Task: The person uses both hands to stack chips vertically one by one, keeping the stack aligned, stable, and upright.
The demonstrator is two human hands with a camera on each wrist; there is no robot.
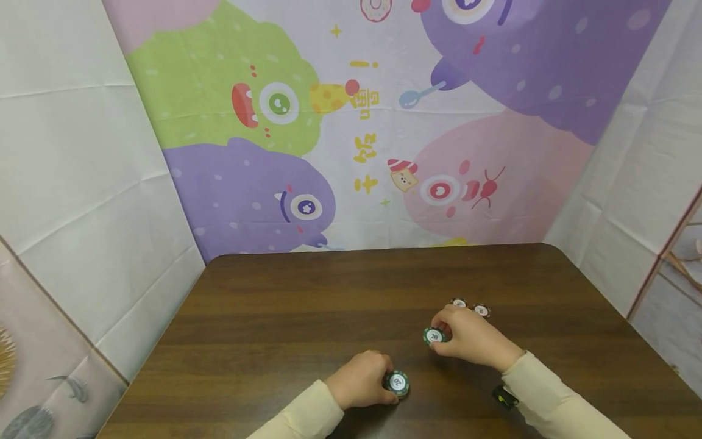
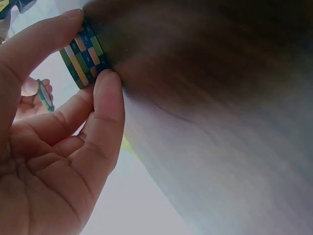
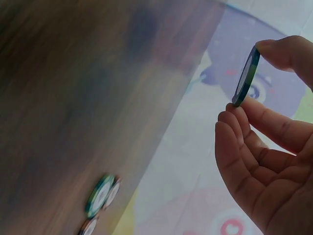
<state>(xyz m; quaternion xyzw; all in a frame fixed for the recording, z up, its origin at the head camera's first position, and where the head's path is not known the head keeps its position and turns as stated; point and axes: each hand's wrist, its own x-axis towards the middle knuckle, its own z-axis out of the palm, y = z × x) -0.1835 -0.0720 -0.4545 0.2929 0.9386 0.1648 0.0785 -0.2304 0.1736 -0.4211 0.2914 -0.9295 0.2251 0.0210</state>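
Observation:
On the table, my left hand [image 1: 362, 379] grips a short stack of green-edged poker chips [image 1: 397, 383] between thumb and fingers. The left wrist view shows the layered edges of this stack [image 2: 84, 58], with the thumb on one side and fingertips on the other. My right hand [image 1: 474, 336] pinches a single green poker chip [image 1: 434, 336] marked 20, up and to the right of the stack. From the right wrist, this chip [image 3: 246, 77] appears edge-on between thumb and fingertips, held above the table.
Beyond my right hand lie two dark-edged chips [image 1: 459, 302] [image 1: 481, 311]. A green chip [image 3: 100, 196] beside them shows in the right wrist view. The brown wooden table [image 1: 307, 299] ends at a cartoon-printed cloth [image 1: 351, 225]. A dark band [image 1: 504, 397] sits at my right cuff.

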